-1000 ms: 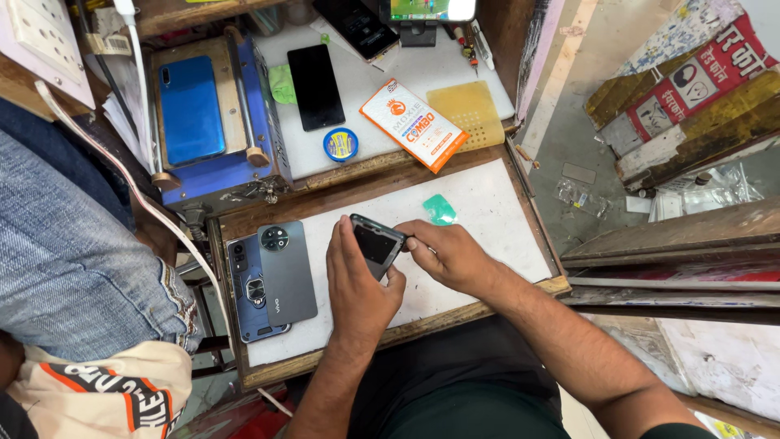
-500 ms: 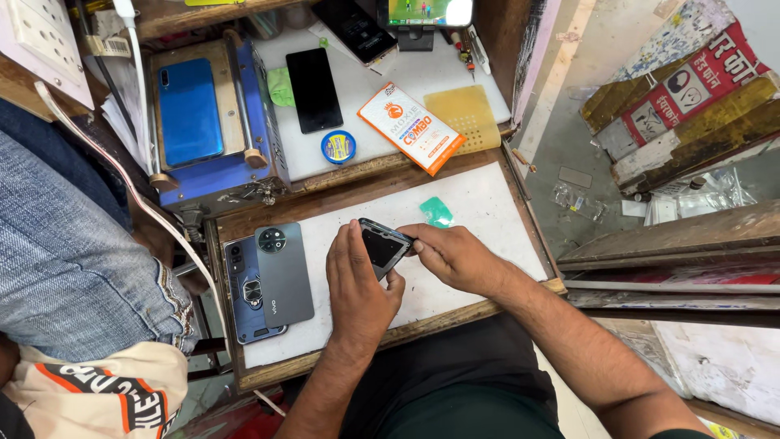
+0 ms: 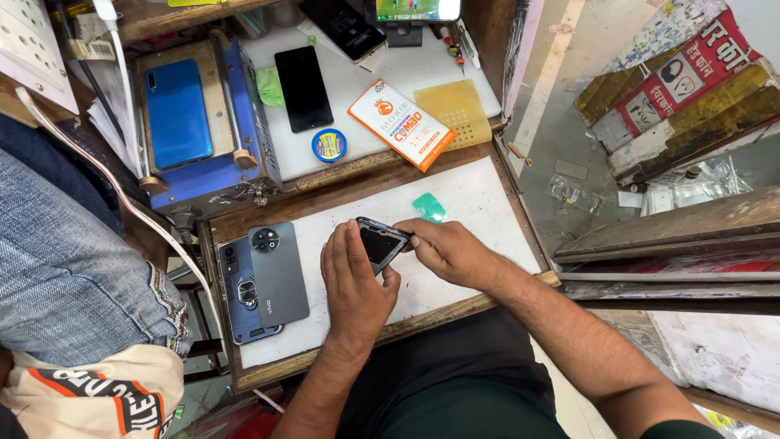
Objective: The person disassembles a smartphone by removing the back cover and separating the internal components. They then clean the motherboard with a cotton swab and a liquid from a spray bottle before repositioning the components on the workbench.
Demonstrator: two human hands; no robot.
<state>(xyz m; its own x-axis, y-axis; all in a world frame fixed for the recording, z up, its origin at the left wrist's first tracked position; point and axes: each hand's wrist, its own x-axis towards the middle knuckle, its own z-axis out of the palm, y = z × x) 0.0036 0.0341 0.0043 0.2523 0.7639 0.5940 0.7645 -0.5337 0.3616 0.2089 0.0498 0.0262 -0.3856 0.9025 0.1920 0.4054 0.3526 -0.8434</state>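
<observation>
Both hands pinch 1 small dark phone (image 3: 380,241) above the white counter (image 3: 479,203): left hand (image 3: 353,280) cradles it, right hand (image 3: 447,248) grips its edge. Loosened fingers could drop it, likely cracking glass.

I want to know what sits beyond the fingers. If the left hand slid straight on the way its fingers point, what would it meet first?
Past the dark phone it holds, the left hand would likely reach the bench's wooden ledge, though depth is unclear.
</observation>
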